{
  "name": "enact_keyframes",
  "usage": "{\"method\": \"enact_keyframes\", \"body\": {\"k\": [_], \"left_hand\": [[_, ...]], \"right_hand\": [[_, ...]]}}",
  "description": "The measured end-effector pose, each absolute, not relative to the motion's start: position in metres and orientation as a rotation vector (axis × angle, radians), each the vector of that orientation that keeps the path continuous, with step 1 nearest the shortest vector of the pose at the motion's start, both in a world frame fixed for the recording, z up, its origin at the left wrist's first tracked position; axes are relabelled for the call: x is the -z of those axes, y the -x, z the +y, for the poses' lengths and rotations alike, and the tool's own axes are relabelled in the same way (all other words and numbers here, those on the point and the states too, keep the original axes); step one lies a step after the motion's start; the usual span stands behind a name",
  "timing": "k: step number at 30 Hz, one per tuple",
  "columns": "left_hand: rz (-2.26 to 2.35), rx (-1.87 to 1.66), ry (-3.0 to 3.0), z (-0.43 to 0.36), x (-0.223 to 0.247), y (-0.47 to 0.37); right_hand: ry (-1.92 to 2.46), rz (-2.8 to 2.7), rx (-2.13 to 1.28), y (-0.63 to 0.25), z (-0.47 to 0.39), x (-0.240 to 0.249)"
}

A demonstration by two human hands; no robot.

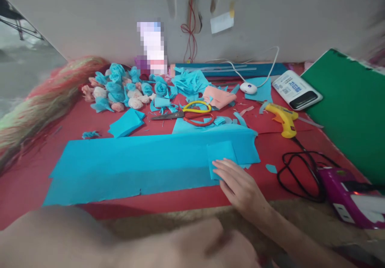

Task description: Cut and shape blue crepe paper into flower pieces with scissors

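Observation:
My right hand [240, 183] rests on a small folded square of blue paper [222, 151], its fingers stretched out and close to flat. That square lies on the right part of a long blue crepe sheet [132, 155] spread across the red work surface [126, 210]. Close to the camera, a large blurred skin-coloured shape, seemingly my left arm and hand [222, 240], crosses the bottom; its fingers cannot be made out. Scissors [180, 116] with one yellow and one red handle lie behind the long sheet. Left of them is a stack of blue paper pieces [126, 122].
Blue, pink and white paper flowers [116, 89] are heaped at the back left, beside fringed strands [51, 91]. Toward the right are a yellow glue gun [284, 117], its black cable, a white device [296, 89], a green board [345, 103] and a purple power box [345, 195].

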State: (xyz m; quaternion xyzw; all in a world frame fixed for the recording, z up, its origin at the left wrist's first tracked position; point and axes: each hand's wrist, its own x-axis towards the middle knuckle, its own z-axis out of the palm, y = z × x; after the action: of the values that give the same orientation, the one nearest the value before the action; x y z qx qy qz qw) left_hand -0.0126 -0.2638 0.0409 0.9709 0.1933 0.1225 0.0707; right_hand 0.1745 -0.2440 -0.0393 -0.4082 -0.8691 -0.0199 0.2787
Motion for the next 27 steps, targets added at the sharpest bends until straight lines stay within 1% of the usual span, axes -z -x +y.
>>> {"method": "enact_keyframes", "body": {"k": [3,6,10,18,27], "left_hand": [[0.545,-0.376,-3.02,-0.229,-0.028,0.029],[0.742,-0.316,-3.077,-0.202,0.002,0.049],[0.771,-0.309,-3.004,-0.19,0.028,0.065],[0.657,-0.096,-3.021,-0.191,0.021,0.063],[0.561,-0.033,-2.988,-0.187,0.025,0.062]], "right_hand": [[1.023,-2.38,0.047,-0.175,-0.246,0.037],[0.958,-2.414,0.052,-0.173,-0.247,0.034],[0.901,-2.458,0.059,-0.17,-0.245,0.036],[0.839,-2.539,0.058,-0.169,-0.244,0.039],[0.842,-2.534,0.031,-0.164,-0.245,0.033]]}}
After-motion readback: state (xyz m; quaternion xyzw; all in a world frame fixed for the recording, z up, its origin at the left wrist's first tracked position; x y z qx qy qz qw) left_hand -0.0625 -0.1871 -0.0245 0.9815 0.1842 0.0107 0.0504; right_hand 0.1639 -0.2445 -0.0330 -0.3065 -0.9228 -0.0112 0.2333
